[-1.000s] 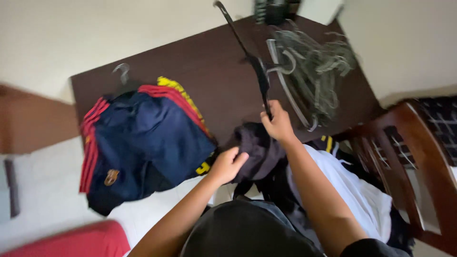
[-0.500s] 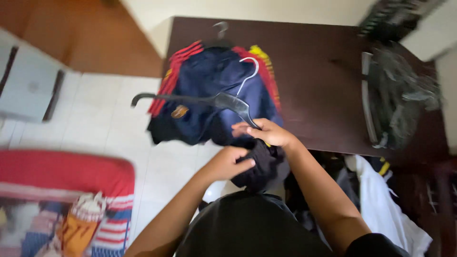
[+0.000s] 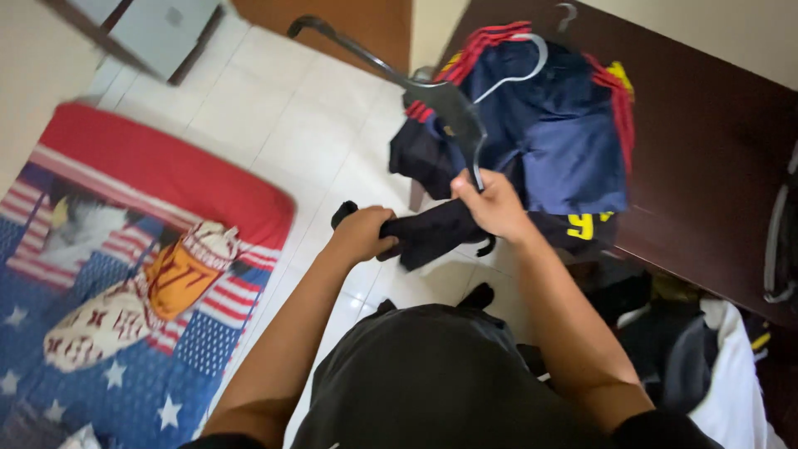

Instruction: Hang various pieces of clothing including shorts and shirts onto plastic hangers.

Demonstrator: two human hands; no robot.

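Observation:
My right hand (image 3: 492,202) grips a black plastic hanger (image 3: 432,91) with a silver hook, its long arm pointing up and left over the floor. My left hand (image 3: 362,233) clutches one end of a dark garment (image 3: 432,233) that stretches across to my right hand, which also touches it. Just beyond the hands, a navy sports shirt with red stripes and yellow trim (image 3: 549,125) lies on a hanger on the dark wooden table (image 3: 715,141), hanging partly over the table's edge.
A pile of black and white clothes (image 3: 706,349) lies at the lower right below the table edge. On the white tiled floor (image 3: 274,125) at left is a red mat and a blue starred cloth with a patterned bag (image 3: 158,291). A grey item sits at the table's right edge (image 3: 777,249).
The view swung left and down toward the floor. The hanger came away from the pile at the table's far side and is now tilted up over the floor; the dark garment is stretched between both hands.

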